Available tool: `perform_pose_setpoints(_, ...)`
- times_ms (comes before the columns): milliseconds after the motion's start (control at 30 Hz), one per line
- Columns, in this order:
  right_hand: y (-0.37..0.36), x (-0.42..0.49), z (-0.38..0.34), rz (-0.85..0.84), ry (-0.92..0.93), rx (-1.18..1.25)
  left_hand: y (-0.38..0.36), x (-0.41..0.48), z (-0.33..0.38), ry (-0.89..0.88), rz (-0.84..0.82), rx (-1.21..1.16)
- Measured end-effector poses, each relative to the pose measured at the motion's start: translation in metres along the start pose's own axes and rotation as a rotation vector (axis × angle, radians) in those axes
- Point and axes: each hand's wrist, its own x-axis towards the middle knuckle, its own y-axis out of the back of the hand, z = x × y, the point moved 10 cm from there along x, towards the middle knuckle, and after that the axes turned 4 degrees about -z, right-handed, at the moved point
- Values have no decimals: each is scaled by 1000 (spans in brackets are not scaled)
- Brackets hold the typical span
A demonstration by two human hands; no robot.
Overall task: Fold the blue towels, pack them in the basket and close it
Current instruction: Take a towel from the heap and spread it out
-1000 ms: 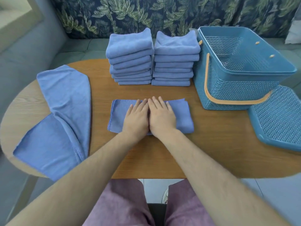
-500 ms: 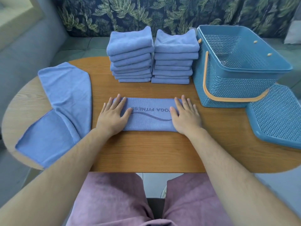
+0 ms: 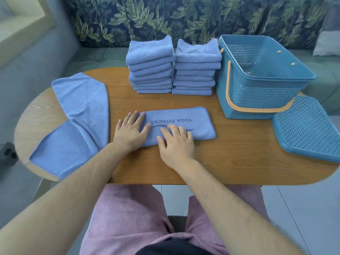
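In the head view, a half-folded blue towel (image 3: pixel 184 124) lies as a long strip on the worktop (image 3: pixel 239 153), its printed side up. The left hand (image 3: pixel 131 132) lies flat and open on its left end, probably to pin it. The right hand (image 3: pixel 176 142) lies flat near the middle with fingers spread; neither grip has closed on the cloth. Two stacks of folded towels (image 3: pixel 173 70) stand just beside the empty basket (image 3: pixel 257 85), likely for short packing. The lid (image 3: pixel 309 129) lies beside the basket, leaving it open. An unfolded towel (image 3: pixel 77 122) lies at the left.
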Motion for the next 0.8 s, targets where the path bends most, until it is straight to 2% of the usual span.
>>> perform_pose_setpoints(167,28,-4,47,91,-27,36,23,-63,7,-109,207,-84)
perform_pose_setpoints(267,38,-23,56,99,46,191,17,-102,26,-262,269,-74)
perform_pose_setpoints(367,37,-49,55,34,189,322,5,-122,44,-396,203,-125)
perform_pose_setpoints(500,42,-76,71,6,257,423,4,-138,59,-549,175,-210)
perform_pose_setpoints(633,38,-99,80,-116,276,409,2,-149,68,-711,171,-211)
perform_pose_setpoints(733,28,-113,84,-234,306,368,-7,-152,67,-749,75,-189)
perform_pose_setpoints(800,28,-120,83,-226,353,300,-9,-157,62,-760,37,-165)
